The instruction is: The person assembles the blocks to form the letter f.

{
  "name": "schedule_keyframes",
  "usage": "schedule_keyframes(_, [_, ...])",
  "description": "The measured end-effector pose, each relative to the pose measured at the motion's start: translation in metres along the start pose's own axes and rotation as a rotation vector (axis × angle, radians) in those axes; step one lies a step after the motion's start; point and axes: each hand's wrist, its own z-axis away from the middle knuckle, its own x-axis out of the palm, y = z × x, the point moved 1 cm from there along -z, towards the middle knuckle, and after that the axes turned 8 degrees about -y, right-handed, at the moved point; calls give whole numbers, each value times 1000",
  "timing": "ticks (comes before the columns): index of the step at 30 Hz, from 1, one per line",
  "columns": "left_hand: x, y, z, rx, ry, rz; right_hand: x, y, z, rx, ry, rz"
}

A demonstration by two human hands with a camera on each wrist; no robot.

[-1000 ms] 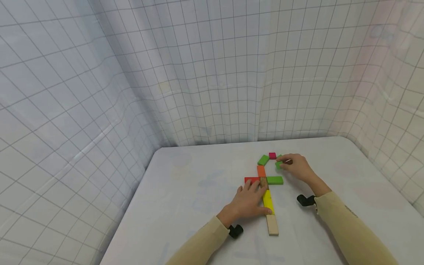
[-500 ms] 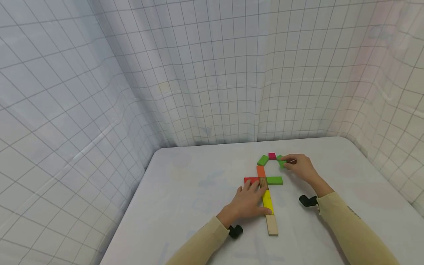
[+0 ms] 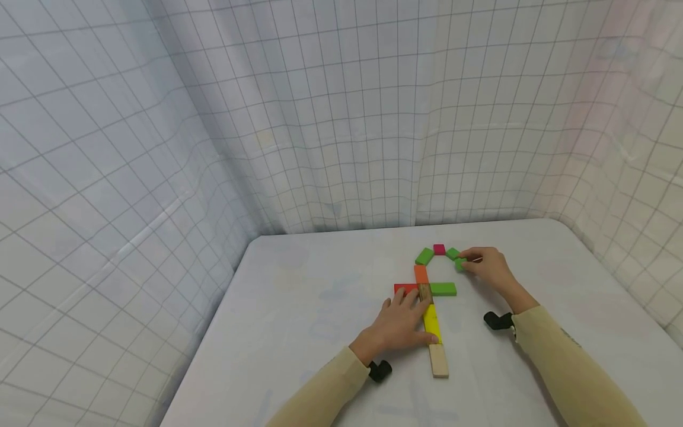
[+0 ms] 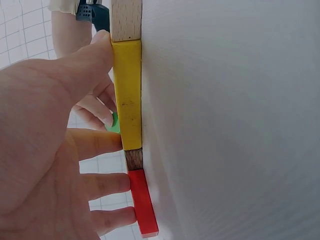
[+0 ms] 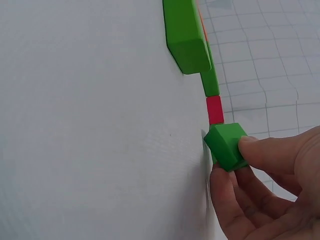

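Observation:
Between thumb and fingers my right hand (image 3: 492,270) pinches a small green block (image 5: 229,145), just right of another green block (image 3: 452,254) lying on the table. A pink-red block (image 3: 439,249) and a green block (image 3: 424,256) continue the curve leftward, down to an orange block (image 3: 421,274). My left hand (image 3: 397,323) rests with spread fingers along the row. In the left wrist view its fingertips touch the red block (image 4: 143,205), and its thumb lies by the yellow block (image 4: 128,95). The dark brown block (image 4: 134,159) sits between those two.
A longer green block (image 3: 443,289) extends right of the brown one. The plain wooden block (image 3: 439,361) ends the row nearest me. All lie on a white table (image 3: 299,332) with grid-patterned curtains (image 3: 341,118) behind and at both sides.
My right hand has shifted slightly right with the pinched green block, leaving the green block beside the pink-red one more visible. My left hand has stayed in place.

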Motion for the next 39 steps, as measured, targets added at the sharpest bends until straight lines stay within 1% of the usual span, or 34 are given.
schedule_keyframes(6, [0,-1,-1,0,-2,-1,-2,-1,-2,59,-8,-34])
schedule_keyframes(12, [0,-1,-2,-2,-1,-10,-3,-1,-5,105,-34,-47])
schedule_keyframes(17, [0,-1,-3,-4,1,-7,-2,0,-6,107,-54,-45])
schedule_keyframes(22, [1,-2,-4,-7,0,-3,-2,1,-7,111,-55,-45])
schedule_keyframes(31, [-1,-1,-1,-1,1,2,1,2,-6,131,-15,-31])
schedule_keyframes(35, [0,0,0,5,7,-6,3,3,-5,118,4,-23])
schedule_keyframes(39, [0,0,0,8,11,-20,2,4,-5,108,6,-25])
